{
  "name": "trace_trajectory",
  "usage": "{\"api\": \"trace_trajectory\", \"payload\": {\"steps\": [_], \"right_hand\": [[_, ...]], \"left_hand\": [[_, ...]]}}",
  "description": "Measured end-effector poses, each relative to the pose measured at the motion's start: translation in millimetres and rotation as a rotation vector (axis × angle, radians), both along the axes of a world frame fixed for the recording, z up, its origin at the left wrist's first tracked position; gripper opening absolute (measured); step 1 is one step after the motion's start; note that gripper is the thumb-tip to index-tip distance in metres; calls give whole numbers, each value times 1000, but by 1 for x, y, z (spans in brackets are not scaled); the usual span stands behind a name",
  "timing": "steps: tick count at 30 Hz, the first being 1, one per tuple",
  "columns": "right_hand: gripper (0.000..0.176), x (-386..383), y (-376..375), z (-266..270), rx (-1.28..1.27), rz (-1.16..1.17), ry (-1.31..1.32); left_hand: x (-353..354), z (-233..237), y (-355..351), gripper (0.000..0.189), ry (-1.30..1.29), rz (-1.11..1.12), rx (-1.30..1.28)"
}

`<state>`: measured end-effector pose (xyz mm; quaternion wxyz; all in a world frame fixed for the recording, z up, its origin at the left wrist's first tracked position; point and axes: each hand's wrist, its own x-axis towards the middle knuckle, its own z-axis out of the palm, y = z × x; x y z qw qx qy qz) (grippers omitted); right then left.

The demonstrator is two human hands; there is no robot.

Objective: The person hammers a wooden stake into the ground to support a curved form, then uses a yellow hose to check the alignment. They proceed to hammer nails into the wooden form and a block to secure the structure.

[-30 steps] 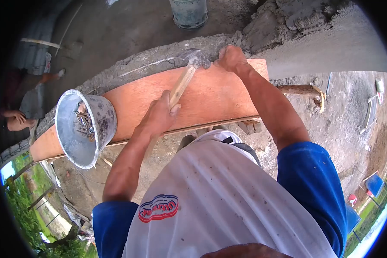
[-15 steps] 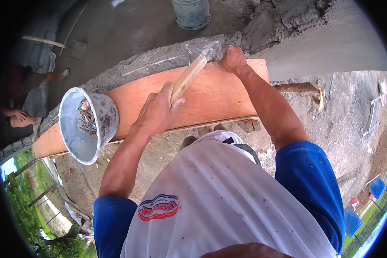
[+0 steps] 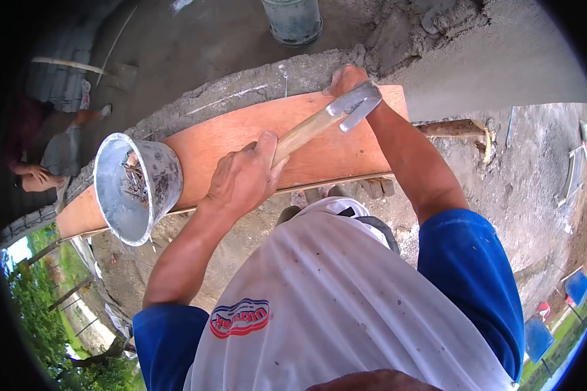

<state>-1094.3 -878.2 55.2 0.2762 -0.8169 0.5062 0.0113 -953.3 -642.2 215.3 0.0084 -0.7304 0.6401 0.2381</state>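
Observation:
My left hand point(image 3: 244, 174) is closed around the wooden handle of a claw hammer point(image 3: 306, 131). The hammer is raised, and its metal head overlaps my right wrist in the view. At the far edge of a reddish plywood board point(image 3: 241, 140), my right hand point(image 3: 347, 78) is closed with curled fingers. What it grips, if anything, cannot be made out. Against the board's far side runs a rough concrete edge point(image 3: 235, 94). A thin metal piece, perhaps a nail or wire, point(image 3: 285, 73) stands there left of my right hand.
A bucket point(image 3: 114, 189) holding loose nails stands on the board's left part. Beyond the concrete edge are another bucket point(image 3: 292, 23) and wet mortar point(image 3: 430, 32). At the far left another person's hand point(image 3: 38, 173) rests near their leg. A wooden beam point(image 3: 451, 128) juts out at right.
The hammer head has moved from beside my right hand's fingers, rightward and toward me, to above the wrist. My left hand has shifted slightly right. My right hand stays nearly in place.

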Motion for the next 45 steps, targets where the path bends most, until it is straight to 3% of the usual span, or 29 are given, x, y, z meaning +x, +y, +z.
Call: {"api": "trace_trajectory", "payload": {"steps": [3,9,12,14,16,19,25,28,30,33,36,38,42,45], "right_hand": [[29,3,-4,2,57,-23,4],[25,-4,1,18,20,65,-66],[29,-8,0,2,143,-10,-134],[32,1,4,3,-22,-27,6],[34,2,-3,18,27,-28,-30],[35,-1,5,16,62,8,-12],[31,-4,10,20,-2,12,-60],[30,-5,8,17,111,-9,-67],[27,-9,8,7,6,17,-79],[25,-48,30,39,105,-7,-293],[33,-128,70,78,224,145,-257],[32,-184,89,89,206,36,-183],[31,-261,98,50,115,-420,-51],[42,-275,81,-9,286,-423,-269]], "left_hand": [[26,-41,-5,27,-189,28,136],[-2,4,-8,28,-52,1,-23],[8,-23,-5,30,-90,40,24],[23,-32,-3,30,-139,68,54],[34,-28,-8,29,-192,55,20],[14,-1,-4,28,-51,149,-9],[28,-54,3,30,21,308,72],[19,-25,3,32,142,349,144],[11,-49,11,29,149,392,58],[8,-73,19,26,179,457,-9],[2,-67,34,23,287,538,-40],[-1,-64,47,21,341,564,-31],[-9,-64,72,21,398,545,83],[-25,-56,65,23,324,433,167]]}}
